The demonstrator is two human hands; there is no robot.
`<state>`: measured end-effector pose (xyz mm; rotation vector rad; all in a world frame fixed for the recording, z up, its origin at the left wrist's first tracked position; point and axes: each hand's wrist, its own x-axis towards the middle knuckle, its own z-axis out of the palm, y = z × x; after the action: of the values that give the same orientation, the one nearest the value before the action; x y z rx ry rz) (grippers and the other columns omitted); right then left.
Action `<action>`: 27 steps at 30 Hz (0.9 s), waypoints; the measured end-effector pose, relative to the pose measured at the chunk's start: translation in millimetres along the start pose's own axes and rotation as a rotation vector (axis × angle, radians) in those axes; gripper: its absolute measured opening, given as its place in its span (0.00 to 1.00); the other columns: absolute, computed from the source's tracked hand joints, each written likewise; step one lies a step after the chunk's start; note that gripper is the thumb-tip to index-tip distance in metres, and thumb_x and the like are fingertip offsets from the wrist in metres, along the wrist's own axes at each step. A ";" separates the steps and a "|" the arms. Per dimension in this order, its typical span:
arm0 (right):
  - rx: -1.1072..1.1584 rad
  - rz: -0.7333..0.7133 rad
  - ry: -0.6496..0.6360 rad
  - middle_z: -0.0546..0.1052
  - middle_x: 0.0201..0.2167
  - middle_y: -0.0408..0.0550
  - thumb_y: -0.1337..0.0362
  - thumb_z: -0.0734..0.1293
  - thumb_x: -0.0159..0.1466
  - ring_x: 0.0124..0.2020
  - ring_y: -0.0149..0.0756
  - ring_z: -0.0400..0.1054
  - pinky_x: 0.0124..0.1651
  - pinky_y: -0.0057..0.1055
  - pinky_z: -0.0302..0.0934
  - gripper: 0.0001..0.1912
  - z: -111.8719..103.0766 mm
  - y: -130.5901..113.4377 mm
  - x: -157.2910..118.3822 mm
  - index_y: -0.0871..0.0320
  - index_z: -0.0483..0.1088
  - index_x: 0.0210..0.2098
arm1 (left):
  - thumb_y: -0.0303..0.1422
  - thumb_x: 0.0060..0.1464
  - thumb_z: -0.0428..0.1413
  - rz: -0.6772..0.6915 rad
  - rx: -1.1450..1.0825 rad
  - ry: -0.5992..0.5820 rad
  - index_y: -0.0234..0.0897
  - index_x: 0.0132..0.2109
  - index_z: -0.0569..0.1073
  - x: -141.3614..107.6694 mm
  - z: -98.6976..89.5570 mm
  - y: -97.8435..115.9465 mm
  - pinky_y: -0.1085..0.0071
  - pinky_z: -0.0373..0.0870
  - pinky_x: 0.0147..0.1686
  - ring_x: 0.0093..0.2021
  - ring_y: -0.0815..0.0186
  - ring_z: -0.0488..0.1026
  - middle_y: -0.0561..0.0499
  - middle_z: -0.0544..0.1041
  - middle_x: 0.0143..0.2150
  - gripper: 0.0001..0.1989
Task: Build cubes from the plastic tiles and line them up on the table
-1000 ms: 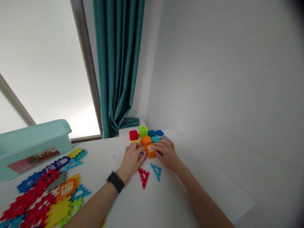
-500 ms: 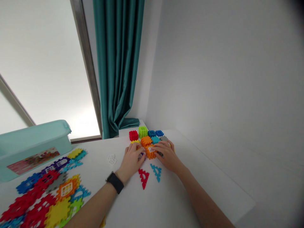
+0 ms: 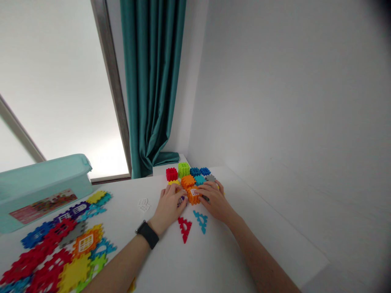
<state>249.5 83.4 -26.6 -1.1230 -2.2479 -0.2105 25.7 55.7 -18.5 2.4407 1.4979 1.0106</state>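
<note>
The orange block (image 3: 192, 198) stands on the white surface (image 3: 214, 260) between the two hands, a white lattice window set in one face. The left hand (image 3: 170, 203) bends its fingers at the block's left side, beside a purple piece (image 3: 181, 200); the right hand (image 3: 214, 198) lays its fingers on the block's right side, by a dark grey piece (image 3: 206, 198). Whether either set is clamped, I cannot tell.

Just behind are a second orange block (image 3: 188, 181), a red block (image 3: 171, 174) and a lime block (image 3: 183, 169). Nearer the person, a red triangle (image 3: 185, 235) and a blue triangle (image 3: 204, 228) lie flat.

At far left sits a mint tub (image 3: 84, 185), open-topped, with a picture label (image 3: 44, 206) on its front wall; the tub's floor is hidden, so its contents cannot be told. Beside it, flat toothed panels (image 3: 75, 272) spread in many colours, including an orange panel (image 3: 93, 241) holding a white lattice window.
</note>
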 end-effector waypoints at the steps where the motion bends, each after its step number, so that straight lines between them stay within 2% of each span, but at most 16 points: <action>1: -0.002 -0.001 -0.001 0.80 0.47 0.46 0.66 0.64 0.67 0.56 0.46 0.68 0.68 0.58 0.44 0.12 -0.3 -0.4 -0.1 0.47 0.77 0.46 | 0.33 0.63 0.54 -0.001 0.003 -0.001 0.43 0.47 0.78 0.0 0.0 -0.1 0.55 0.65 0.50 0.51 0.54 0.67 0.46 0.72 0.49 0.10; 8: -0.017 0.001 -0.001 0.77 0.53 0.46 0.69 0.66 0.65 0.57 0.47 0.66 0.67 0.59 0.42 0.15 -5.8 -6.7 -0.2 0.46 0.76 0.48 | 0.33 0.63 0.54 -0.012 0.035 -0.018 0.43 0.46 0.78 0.3 -3.0 1.2 0.56 0.65 0.49 0.51 0.53 0.67 0.46 0.72 0.48 0.09; 12: -0.013 -0.017 0.004 0.77 0.53 0.45 0.70 0.65 0.65 0.58 0.46 0.65 0.68 0.57 0.42 0.16 -9.4 -12.9 -0.3 0.47 0.75 0.48 | 0.32 0.62 0.54 -0.024 0.032 -0.034 0.43 0.45 0.78 1.5 -6.1 4.7 0.55 0.65 0.48 0.50 0.53 0.67 0.46 0.72 0.47 0.08; 17: -0.006 -0.051 -0.010 0.77 0.53 0.47 0.70 0.64 0.65 0.58 0.45 0.64 0.67 0.54 0.47 0.16 -13.9 -20.3 0.3 0.47 0.75 0.48 | 0.32 0.61 0.55 -0.017 0.065 -0.054 0.43 0.43 0.78 3.8 -10.8 6.3 0.56 0.64 0.47 0.49 0.53 0.68 0.47 0.73 0.45 0.07; 22: 0.023 -0.083 -0.013 0.77 0.50 0.49 0.70 0.64 0.65 0.56 0.45 0.65 0.63 0.51 0.52 0.14 -16.4 -27.4 3.2 0.50 0.75 0.47 | 0.32 0.61 0.54 -0.036 0.074 -0.102 0.43 0.44 0.78 6.9 -22.6 3.4 0.55 0.64 0.49 0.50 0.53 0.69 0.46 0.74 0.46 0.08; 27: 0.070 -0.090 -0.013 0.78 0.48 0.51 0.71 0.64 0.65 0.54 0.45 0.66 0.62 0.50 0.54 0.12 -15.6 -38.7 7.2 0.54 0.75 0.45 | 0.34 0.64 0.52 -0.078 0.121 -0.150 0.42 0.46 0.78 5.0 -40.9 1.7 0.58 0.63 0.50 0.52 0.54 0.69 0.46 0.75 0.49 0.10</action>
<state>223.5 57.8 -5.1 -0.9906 -2.3011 -0.1600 4.4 49.0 16.2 2.4528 1.6329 0.7245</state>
